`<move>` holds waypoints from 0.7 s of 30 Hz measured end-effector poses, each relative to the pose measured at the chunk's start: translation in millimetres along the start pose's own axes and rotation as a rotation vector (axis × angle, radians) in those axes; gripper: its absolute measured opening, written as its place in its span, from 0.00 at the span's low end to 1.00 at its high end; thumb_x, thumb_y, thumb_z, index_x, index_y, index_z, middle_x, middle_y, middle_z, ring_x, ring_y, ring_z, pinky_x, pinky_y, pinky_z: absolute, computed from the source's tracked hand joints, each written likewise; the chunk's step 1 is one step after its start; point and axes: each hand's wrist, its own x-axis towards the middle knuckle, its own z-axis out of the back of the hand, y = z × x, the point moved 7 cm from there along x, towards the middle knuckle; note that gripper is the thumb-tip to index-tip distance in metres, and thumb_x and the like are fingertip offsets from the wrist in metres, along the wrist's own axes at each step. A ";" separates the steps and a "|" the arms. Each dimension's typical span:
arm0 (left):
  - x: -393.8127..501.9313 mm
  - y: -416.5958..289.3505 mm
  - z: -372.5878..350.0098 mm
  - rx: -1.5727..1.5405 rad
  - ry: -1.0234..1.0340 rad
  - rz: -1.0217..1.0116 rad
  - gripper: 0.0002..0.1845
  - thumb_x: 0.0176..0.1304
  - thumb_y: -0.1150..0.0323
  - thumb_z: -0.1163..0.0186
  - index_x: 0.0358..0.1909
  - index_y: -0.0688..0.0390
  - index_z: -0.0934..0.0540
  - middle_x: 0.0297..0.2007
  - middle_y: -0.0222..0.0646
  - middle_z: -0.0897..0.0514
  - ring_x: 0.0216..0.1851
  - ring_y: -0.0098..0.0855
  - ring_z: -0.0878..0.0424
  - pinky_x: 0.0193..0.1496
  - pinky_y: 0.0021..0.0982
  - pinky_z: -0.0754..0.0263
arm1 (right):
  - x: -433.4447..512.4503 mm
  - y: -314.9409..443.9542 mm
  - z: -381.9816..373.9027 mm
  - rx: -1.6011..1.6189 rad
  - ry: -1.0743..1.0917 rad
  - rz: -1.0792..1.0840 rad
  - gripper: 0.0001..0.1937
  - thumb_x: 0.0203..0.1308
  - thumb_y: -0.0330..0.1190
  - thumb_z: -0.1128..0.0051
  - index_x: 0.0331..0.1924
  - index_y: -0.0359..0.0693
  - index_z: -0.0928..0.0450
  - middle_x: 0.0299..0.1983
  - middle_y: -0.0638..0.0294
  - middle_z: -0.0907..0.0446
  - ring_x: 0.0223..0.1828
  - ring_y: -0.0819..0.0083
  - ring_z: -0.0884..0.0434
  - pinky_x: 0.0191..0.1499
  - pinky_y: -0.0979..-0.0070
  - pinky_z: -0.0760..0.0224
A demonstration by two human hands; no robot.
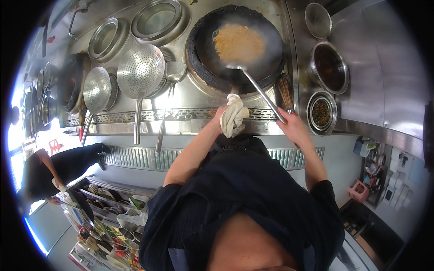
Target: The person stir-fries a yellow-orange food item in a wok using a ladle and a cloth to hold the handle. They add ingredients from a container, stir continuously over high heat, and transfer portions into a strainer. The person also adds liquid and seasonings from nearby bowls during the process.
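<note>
A black wok (206,56) sits on a charred burner ring, and steam rises from the yellow-orange food (239,42) in it. My left hand (220,117) grips the wok's handle through a folded whitish cloth (234,117), which hides most of the fingers. In my right hand (291,123) is the metal handle of a wok ladle (261,91), slanting up and left. The ladle's head lies inside the wok, at the near edge of the food. A bamboo wok brush (285,91) stands close by my right hand, at the burner's right.
Left of the wok lie a perforated strainer (141,71), another ladle (175,71) and steel pots (156,19). At the right are a bowl of dark liquid (329,67) and a bowl of chopped seasoning (322,113). A co-worker (61,169) holds a wok at far left, near stocked shelves (115,196).
</note>
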 end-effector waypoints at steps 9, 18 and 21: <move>3.8 27.3 4.3 -0.055 0.016 0.211 0.10 0.65 0.69 0.38 0.48 0.57 0.18 0.47 0.36 0.13 0.47 0.33 0.15 0.51 0.36 0.20 | 93.7 -40.5 -55.4 0.480 -0.196 -0.190 0.26 0.67 0.31 0.37 0.69 0.42 0.26 0.22 0.61 0.22 0.19 0.75 0.24 0.24 0.70 0.29; 5.9 42.2 2.2 -0.191 0.070 0.206 0.11 0.66 0.70 0.37 0.49 0.56 0.17 0.49 0.34 0.13 0.50 0.32 0.15 0.53 0.35 0.20 | 73.3 -37.2 -78.6 1.100 -0.023 -0.456 0.15 0.70 0.29 0.40 0.58 0.35 0.24 0.26 0.69 0.28 0.19 0.86 0.31 0.17 0.84 0.39; 5.6 42.6 -2.2 -0.502 0.079 0.277 0.11 0.67 0.72 0.38 0.49 0.57 0.18 0.48 0.34 0.13 0.49 0.32 0.15 0.53 0.35 0.20 | 48.8 -24.8 -80.3 1.230 0.127 -0.466 0.10 0.70 0.29 0.41 0.51 0.34 0.23 0.27 0.68 0.28 0.19 0.87 0.32 0.17 0.86 0.41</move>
